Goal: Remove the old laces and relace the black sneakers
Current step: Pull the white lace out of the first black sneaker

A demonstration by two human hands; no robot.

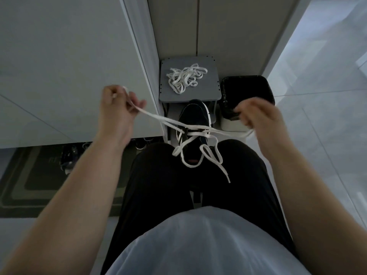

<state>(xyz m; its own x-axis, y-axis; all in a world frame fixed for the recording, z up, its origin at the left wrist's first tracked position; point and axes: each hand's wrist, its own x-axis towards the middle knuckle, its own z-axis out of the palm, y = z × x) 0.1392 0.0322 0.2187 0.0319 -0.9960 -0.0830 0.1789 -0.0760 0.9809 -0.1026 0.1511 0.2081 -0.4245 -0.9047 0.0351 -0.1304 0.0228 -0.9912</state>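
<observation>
A black sneaker [193,118] with white stripes sits between my knees, toe pointing away from me. A white lace [158,118] runs through its lower eyelets and stretches out to both sides. My left hand [117,108] grips one length of the lace, raised to the left of the shoe. My right hand [258,116] holds the other length, out to the right. Loose loops and a lace end [214,155] hang over the shoe's opening and my right thigh. A tangled pile of white laces [185,77] lies on a grey stool [210,90] beyond the shoe.
A black-lined waste bin [248,84] stands right of the stool. White cabinet doors [59,66] fill the left. A dark mat [29,185] and other shoes [68,157] lie under the cabinet at lower left. Pale floor tiles [327,96] spread to the right.
</observation>
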